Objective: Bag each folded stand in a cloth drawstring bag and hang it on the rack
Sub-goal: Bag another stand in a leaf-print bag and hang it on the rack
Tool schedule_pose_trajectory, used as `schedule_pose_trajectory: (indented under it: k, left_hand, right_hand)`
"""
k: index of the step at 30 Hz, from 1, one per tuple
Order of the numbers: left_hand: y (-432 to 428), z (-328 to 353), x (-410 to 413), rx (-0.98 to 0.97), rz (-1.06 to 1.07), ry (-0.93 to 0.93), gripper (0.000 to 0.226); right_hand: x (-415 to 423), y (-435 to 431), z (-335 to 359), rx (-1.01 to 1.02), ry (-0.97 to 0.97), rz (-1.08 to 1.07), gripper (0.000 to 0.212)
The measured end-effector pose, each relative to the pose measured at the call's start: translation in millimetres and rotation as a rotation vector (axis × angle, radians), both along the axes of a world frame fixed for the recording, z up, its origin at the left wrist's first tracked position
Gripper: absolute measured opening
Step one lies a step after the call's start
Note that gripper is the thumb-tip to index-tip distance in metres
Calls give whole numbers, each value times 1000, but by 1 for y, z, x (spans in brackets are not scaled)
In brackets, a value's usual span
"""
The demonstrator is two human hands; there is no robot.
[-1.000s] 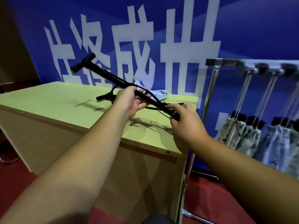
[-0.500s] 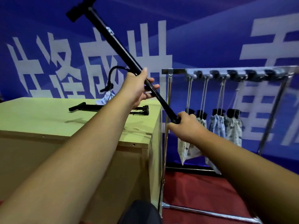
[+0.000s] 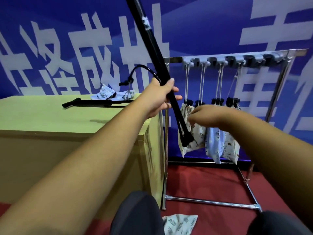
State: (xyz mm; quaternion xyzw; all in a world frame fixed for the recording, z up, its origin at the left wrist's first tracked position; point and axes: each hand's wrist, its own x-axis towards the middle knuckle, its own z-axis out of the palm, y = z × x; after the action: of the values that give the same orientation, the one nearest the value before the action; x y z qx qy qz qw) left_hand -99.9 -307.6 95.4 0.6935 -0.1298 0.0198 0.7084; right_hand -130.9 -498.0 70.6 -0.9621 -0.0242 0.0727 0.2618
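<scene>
My left hand (image 3: 159,97) grips a long black folded stand (image 3: 152,48) near its middle and holds it steeply tilted, its top out of frame and its foot (image 3: 186,141) hanging in front of the rack's bags. A black hose (image 3: 142,68) curls off the stand. My right hand (image 3: 201,116) hovers just right of the lower shaft with loosely curled fingers and holds nothing. A second black stand (image 3: 88,104) lies on the yellow-green table (image 3: 50,119), with printed cloth bags (image 3: 108,94) behind it. Several filled bags (image 3: 213,143) hang by drawstrings from the metal rack (image 3: 254,55).
Another printed cloth bag (image 3: 179,223) lies on the red floor by my knees. The rack's base bars (image 3: 211,201) run along the floor right of the table. A blue banner (image 3: 203,22) with white characters covers the wall behind.
The stand has swung up from near-flat over the table to steeply tilted beside the rack. My right hand has let go of its lower end. The view has turned right.
</scene>
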Motion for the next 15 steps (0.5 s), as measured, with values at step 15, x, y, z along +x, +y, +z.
schedule_pose_trajectory:
  k: [15]
  left_hand:
    - [-30,-138,0,191,-260,246,23]
  right_hand:
    - [36,-7,-17,1218,-264,-17,37]
